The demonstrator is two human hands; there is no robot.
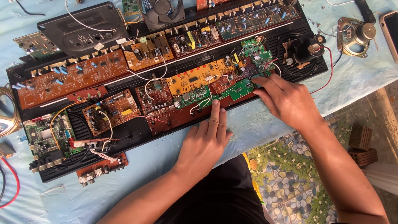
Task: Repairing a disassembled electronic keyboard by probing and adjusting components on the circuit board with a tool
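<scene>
A long black chassis (137, 135) lies across a table and carries several circuit boards. My left hand (205, 143) rests at its near edge with fingers stretched forward, the fingertips touching a small green board (195, 99) with white wires. My right hand (286, 99) lies palm down to the right, its fingertips pressing on the edge of another green board (242, 88). Neither hand grips anything. A yellow board (195, 78) sits just behind both hands.
Brown boards (70, 76) fill the chassis's left part. A black plastic cover (89, 29) and a fan (162, 10) lie at the back. A loudspeaker (356, 35) and a phone (391, 29) are at the right. Light blue cloth (257, 124) covers the table. Bricks (361, 143) lie on the floor.
</scene>
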